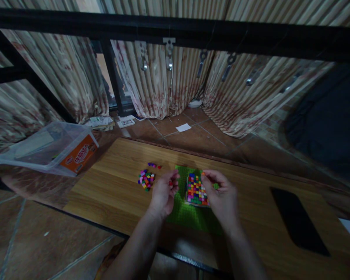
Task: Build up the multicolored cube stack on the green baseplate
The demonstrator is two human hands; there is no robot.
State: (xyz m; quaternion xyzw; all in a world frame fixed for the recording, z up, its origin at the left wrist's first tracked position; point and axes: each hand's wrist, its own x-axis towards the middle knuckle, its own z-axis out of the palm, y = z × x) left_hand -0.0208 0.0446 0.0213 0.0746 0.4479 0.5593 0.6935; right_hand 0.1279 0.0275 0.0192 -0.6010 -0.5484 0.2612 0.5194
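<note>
A block of small multicoloured bricks (196, 190) stands on a green baseplate (182, 216). At the block's far right corner, my right hand (221, 194) pinches a small orange brick (203, 174) between thumb and forefinger. Some green bricks (216, 186) show beside that hand, partly hidden. My left hand (163, 192) is curled over the baseplate's left edge, with a small red brick (170, 183) in its fingers; whether it holds more is hidden. Left of it lies a pile of loose coloured bricks (146, 179), and a few more bricks (154, 165) lie just beyond the pile.
All this is on a wooden table (111, 182). A flat black object (299, 221) lies toward its right end. Beyond the left end stands a clear plastic box (54, 155) with an orange label. Striped curtains (169, 81) hang behind, and a white paper (183, 127) lies on the floor.
</note>
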